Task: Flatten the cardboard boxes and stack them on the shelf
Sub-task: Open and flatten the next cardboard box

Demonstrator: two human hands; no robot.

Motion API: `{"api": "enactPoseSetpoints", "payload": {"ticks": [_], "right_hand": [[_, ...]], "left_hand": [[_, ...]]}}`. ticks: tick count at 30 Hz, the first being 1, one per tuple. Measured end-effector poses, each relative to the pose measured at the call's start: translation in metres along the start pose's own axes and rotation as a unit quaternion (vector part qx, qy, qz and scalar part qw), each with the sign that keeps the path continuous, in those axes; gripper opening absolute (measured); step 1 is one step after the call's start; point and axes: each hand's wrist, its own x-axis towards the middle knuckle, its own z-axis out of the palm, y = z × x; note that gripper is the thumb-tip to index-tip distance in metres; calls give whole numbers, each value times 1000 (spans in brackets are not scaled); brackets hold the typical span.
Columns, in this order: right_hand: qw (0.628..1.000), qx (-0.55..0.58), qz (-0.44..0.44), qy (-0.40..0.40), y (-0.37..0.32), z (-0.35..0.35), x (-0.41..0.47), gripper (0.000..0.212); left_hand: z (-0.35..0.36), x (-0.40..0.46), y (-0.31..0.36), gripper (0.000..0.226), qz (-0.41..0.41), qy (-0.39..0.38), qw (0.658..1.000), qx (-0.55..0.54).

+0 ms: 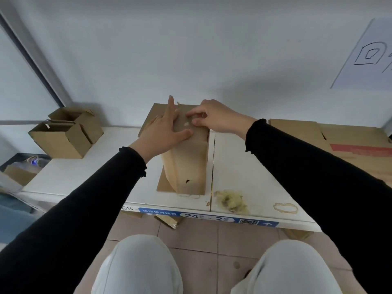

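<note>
A tall brown cardboard box [188, 164] stands upright in the middle of the white shelf [84, 172], its top taped shut and a small hole low on its near face. My left hand [163, 130] lies flat on the box's top with fingers spread, pressing it. My right hand [214, 118] is at the top too, its fingertips pinching at the strip of tape near a torn white spot. Two open cardboard boxes [65, 134] sit at the shelf's far left. Flattened cardboard [347, 145] lies on the shelf at the right.
A wad of peeled tape [231, 201] and a tape ring [285, 207] lie near the shelf's front edge. A bin with a bag [23, 166] sits lower left. Cardboard scraps [167, 221] lie on the tiled floor under the shelf. My knees are at the bottom.
</note>
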Motion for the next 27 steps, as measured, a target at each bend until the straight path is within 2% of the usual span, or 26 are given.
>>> {"api": "enactPoseSetpoints", "payload": {"ticks": [2,9,13,15,16,18,21,24,25,27], "right_hand": [[1000,-17,-10,12,0,4,1,34],[996,48,-29,72,9,11,-5,2],[993,66,-34,94,10,17,-4,8],[982,152,-8,116,8,21,-8,13],[965,223,16,141,8,24,-11,15],[894,387,70,215,11,31,-15,18],[715,606,180,301,15,48,-20,19],[543,727,246,341,14,60,-25,18],[500,755,248,344,12,61,-27,19],[448,782,261,346,5,62,-32,28]], "left_hand": [[-1,-1,0,108,0,-4,1000,-11],[-1,0,1,108,4,2,1000,6],[1,-1,0,102,8,5,1000,21],[-1,-1,-1,90,4,4,1000,28],[-2,-1,-2,82,5,2,999,35],[-3,0,-2,68,16,-17,997,67],[0,-1,0,61,23,-37,994,98],[2,-1,3,61,21,-39,992,115],[2,-1,3,61,19,-40,992,119],[2,-2,3,61,17,-41,991,122]]}}
